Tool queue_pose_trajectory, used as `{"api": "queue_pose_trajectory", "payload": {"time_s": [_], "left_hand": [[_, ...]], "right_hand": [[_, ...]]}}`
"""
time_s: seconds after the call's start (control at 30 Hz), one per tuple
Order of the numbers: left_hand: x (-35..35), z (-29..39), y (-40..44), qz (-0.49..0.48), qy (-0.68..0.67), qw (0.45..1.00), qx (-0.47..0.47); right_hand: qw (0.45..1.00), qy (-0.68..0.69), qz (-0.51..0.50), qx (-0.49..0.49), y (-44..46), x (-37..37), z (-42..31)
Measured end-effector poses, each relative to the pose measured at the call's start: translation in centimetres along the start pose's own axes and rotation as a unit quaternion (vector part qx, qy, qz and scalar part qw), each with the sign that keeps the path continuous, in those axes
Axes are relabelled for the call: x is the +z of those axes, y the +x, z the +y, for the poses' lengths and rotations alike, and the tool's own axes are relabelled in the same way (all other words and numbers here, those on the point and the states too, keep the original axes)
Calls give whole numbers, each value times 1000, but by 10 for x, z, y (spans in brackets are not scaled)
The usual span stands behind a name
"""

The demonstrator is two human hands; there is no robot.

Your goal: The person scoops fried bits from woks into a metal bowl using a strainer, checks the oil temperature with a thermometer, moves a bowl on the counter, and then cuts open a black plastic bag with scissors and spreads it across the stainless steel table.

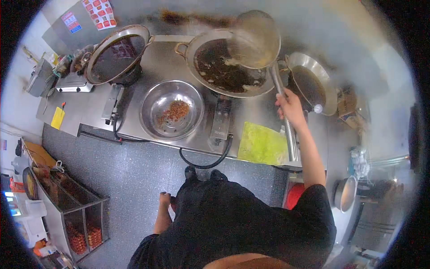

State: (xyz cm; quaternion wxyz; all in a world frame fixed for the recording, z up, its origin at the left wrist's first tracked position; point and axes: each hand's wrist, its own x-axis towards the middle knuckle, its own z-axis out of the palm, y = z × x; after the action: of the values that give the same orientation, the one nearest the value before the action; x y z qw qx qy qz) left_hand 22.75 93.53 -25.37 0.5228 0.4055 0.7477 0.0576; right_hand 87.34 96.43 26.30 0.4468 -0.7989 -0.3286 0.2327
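Where the table (163, 58) reaches toward the left, a wide pan (130, 30) sits full of dark liquid. The left hand (166, 200) hangs low beside the person's dark clothing, fingers curled; whether they close on anything I cannot tell. Next comes a steel bowl (149, 112) near the table's front edge, with reddish-brown bits (175, 112) lying in it. Beyond and to its right is a wok (191, 56) of dark liquid, pale scraps afloat. Over its right side hangs a long-handled scoop (253, 38), its round head blurred (mesh or solid, I can't say). It looks stiff and sturdy, probably head-heavy, so it should want to tip and twist; the metal handle could turn slick if greasy. Partway along that handle seems a sound place to hold, clear of the head. A yellow-green sheet (260, 142) lies below. The right hand (291, 107) wraps firmly around the handle, near another pan (316, 65) of liquid on the right.
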Motion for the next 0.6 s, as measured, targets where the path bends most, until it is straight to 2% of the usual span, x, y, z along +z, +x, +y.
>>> {"api": "queue_pose_trajectory", "payload": {"time_s": [0.1, 0.17, 0.23, 0.3, 0.37, 0.4, 0.47, 0.6], "left_hand": [[0, 10, -9, 16, 26, 1000, 6], [-4, -17, 20, -21, 119, 986, 115], [-3, -22, 24, -50, 105, 987, 115], [-3, -4, 9, -66, -18, 998, 8], [-3, 14, -7, -48, -82, 995, -13], [-5, 23, -14, -38, -114, 992, -23], [-10, 41, -22, -24, -78, 996, -19], [-6, 17, -3, -9, -74, 997, 34]], "right_hand": [[995, -93, 21, -8, 33, -20, 16], [988, -139, 66, -33, 37, -22, 11], [964, -228, 102, -88, 55, -24, 32], [945, -273, 114, -139, 64, -22, 54], [937, -277, 99, -188, 68, -20, 63], [960, -241, 64, -130, 63, -16, 57], [987, -163, -11, -11, 46, -3, 35], [995, -79, -56, 31, 29, 17, 26]]}}
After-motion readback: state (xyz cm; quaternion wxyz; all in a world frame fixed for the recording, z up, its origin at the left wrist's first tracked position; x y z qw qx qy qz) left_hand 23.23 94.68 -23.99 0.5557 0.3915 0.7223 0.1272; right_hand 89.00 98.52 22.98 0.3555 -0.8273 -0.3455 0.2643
